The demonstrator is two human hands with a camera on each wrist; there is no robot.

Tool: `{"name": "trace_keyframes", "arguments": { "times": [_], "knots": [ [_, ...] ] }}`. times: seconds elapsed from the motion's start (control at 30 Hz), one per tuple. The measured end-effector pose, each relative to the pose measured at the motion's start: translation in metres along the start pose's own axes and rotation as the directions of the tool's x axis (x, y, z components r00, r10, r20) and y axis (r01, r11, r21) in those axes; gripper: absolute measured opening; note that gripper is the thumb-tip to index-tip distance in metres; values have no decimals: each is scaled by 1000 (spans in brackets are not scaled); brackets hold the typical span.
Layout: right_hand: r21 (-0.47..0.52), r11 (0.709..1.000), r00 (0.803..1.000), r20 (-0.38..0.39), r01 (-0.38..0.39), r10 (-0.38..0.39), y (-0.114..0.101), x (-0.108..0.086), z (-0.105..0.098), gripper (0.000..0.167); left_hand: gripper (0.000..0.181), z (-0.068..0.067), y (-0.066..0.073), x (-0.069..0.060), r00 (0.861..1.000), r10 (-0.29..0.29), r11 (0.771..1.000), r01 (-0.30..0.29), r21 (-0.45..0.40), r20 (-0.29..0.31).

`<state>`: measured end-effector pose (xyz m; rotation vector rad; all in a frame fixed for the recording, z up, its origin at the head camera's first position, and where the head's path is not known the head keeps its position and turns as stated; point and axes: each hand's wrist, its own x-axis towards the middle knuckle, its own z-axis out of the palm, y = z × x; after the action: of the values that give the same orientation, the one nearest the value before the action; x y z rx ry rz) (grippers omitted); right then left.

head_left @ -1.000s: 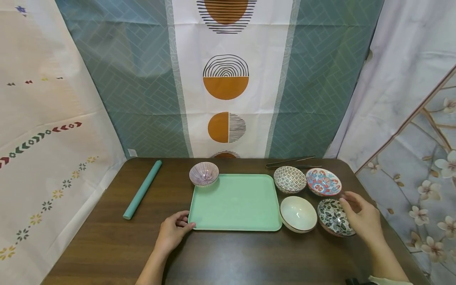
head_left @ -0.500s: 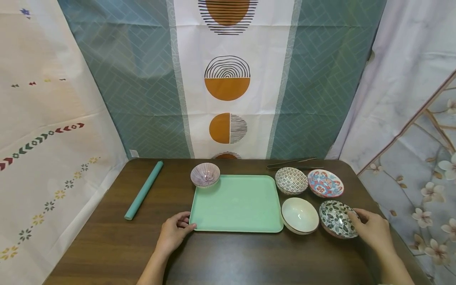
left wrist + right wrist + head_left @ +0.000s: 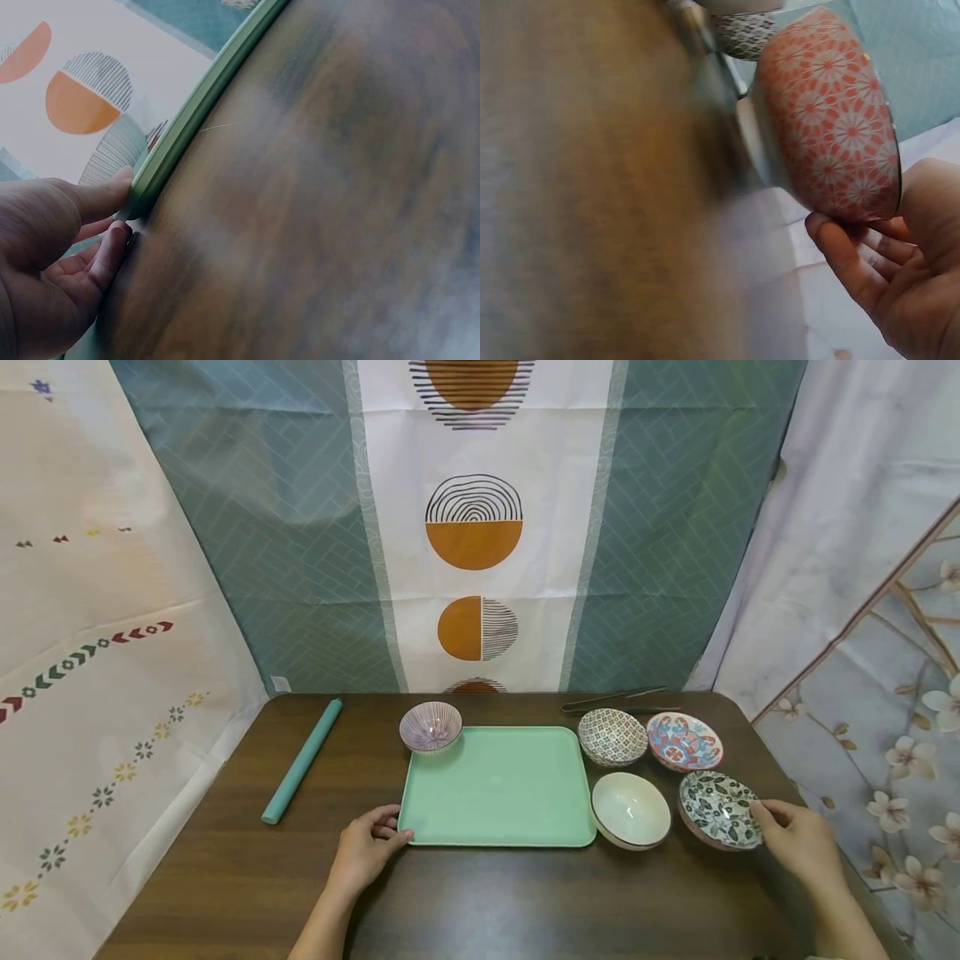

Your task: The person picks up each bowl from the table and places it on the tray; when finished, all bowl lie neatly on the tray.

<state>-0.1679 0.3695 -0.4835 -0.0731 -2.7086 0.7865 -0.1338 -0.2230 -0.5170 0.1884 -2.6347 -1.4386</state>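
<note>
My left hand (image 3: 366, 847) holds the front left corner of a mint green tray (image 3: 495, 789); in the left wrist view the thumb lies against the tray's rim (image 3: 184, 120), with fingers curled near its underside. At the right, my right hand (image 3: 802, 843) pinches the right rim of a bowl (image 3: 720, 810) with a dark leaf pattern inside. Its outside (image 3: 832, 120), patterned with red and white flowers, faces the right wrist view. A cream bowl (image 3: 632, 810) stands just left of it, and a red and blue patterned bowl (image 3: 684, 742) behind it.
A small-checked bowl (image 3: 612, 737) stands beside the tray's far right corner, with dark metal tongs (image 3: 618, 703) behind. A purple-striped bowl (image 3: 431, 727) is at the tray's far left corner. A teal rod (image 3: 302, 762) lies on the wooden table (image 3: 225, 885) at left.
My right hand has come down to the leaf-patterned bowl and taken its right rim. The bowl has since shifted slightly right and away from me. The left hand stays at the tray corner.
</note>
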Motion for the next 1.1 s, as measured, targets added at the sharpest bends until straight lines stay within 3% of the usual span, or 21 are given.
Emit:
{"name": "trace_keyframes", "arguments": {
  "times": [0.23, 0.47, 0.9, 1.1],
  "knots": [
    [45, 999, 996, -89, -14, 18, -18, 10, -20, 37, 39, -1, -1, 0, 1000, -17, 1000, 17, -6, 7],
    [70, 997, 998, -47, -27, 30, -56, 19, -28, 44, 40, -1, 0, 1, 1000, -10, 1000, 10, -1, 6],
    [177, 976, 991, -64, 124, -114, -118, 38, 0, 32, 41, -1, 1, -1, 1000, 1, 1000, -1, 2, -3],
    [225, 949, 976, -54, 219, -213, -143, 42, 19, 23, 40, -1, 0, -1, 1000, 8, 1000, -8, -29, -3]
  ]
}}
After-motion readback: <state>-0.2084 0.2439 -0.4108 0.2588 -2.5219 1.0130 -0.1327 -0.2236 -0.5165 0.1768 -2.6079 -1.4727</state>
